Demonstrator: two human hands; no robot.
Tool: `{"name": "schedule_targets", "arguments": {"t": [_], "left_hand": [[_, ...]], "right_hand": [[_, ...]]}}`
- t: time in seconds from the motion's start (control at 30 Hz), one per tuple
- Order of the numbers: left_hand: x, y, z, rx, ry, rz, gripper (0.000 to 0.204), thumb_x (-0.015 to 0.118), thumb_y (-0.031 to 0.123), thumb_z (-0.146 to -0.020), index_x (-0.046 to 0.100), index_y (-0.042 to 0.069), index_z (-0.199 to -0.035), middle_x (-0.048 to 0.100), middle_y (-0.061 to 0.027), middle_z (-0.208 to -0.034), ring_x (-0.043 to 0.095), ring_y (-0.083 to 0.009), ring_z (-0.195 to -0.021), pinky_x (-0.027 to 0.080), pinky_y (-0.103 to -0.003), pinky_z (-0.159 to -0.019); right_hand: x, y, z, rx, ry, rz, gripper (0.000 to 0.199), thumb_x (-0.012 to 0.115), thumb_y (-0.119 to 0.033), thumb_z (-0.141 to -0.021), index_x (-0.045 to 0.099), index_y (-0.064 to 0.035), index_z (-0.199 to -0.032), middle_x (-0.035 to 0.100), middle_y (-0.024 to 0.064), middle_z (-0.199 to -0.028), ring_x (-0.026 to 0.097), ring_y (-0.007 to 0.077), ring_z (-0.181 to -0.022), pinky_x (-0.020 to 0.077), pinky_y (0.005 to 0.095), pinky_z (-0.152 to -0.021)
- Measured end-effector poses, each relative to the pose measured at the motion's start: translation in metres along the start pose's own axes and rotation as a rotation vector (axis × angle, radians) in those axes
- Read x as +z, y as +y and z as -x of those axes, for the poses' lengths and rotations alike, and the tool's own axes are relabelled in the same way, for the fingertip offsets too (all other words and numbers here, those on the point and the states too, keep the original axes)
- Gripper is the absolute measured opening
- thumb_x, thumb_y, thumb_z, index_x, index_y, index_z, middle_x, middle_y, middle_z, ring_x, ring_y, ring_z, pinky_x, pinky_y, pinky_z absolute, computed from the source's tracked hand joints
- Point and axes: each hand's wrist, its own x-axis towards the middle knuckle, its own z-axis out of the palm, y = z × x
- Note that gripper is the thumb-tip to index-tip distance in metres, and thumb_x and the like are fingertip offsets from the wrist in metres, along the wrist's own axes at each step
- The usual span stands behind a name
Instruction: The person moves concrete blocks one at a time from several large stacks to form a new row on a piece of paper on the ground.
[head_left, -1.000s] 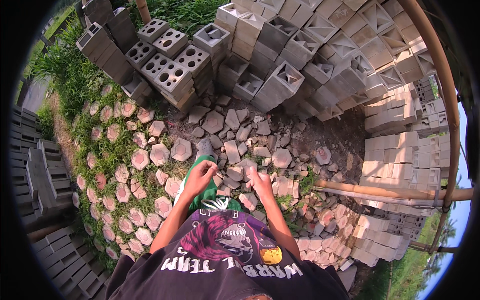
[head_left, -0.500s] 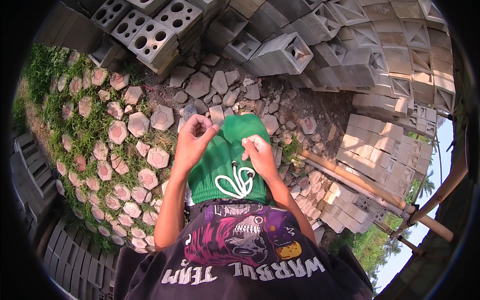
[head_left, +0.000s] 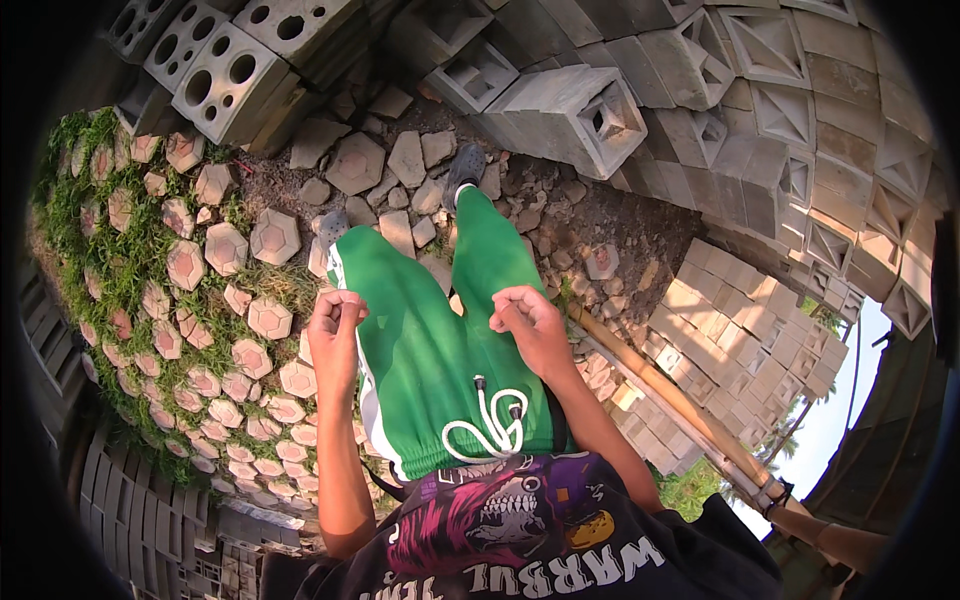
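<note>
Flanking green cloth trousers (head_left: 430, 345), the left hand (head_left: 336, 318) and right hand (head_left: 532, 322) half-curl, any hold unclear; a grey hollow concrete block (head_left: 556, 108) slants ahead-right, nearer the right.

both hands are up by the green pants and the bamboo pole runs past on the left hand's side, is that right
Not quite: the bamboo pole runs past on the side of the right hand, not the left hand, as the head view shows. Both are up by the green pants, as you said.
</note>
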Motion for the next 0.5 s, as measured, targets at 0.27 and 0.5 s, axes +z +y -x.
{"name": "schedule_targets", "arguments": {"t": [0.27,0.5], "left_hand": [[0.227,0.035,-0.103,-0.010,-0.160,-0.117,0.044,0.058,0.026,-0.094,0.049,-0.002,-0.125,0.059,-0.0121,-0.115,0.058,-0.0173,-0.105,0.045,-0.030,-0.093],[0.477,0.156,-0.219,0.132,-0.305,0.078,0.096,0.068,0.039,-0.083,0.011,-0.011,-0.143,0.021,-0.0277,-0.146,0.027,-0.0332,-0.137,0.030,-0.041,-0.110]], "right_hand": [[-0.176,-0.079,-0.160,-0.169,0.218,0.061,0.021,0.058,-0.017,-0.093,0.058,0.0013,-0.104,0.062,0.0053,-0.092,0.060,0.0114,-0.089,0.0478,0.0256,-0.080],[-0.313,-0.261,-0.323,-0.757,0.526,0.363,0.026,0.060,-0.023,-0.089,0.061,-0.0004,-0.103,0.063,0.0144,-0.101,0.059,0.0245,-0.098,0.0465,0.0361,-0.086]]}}
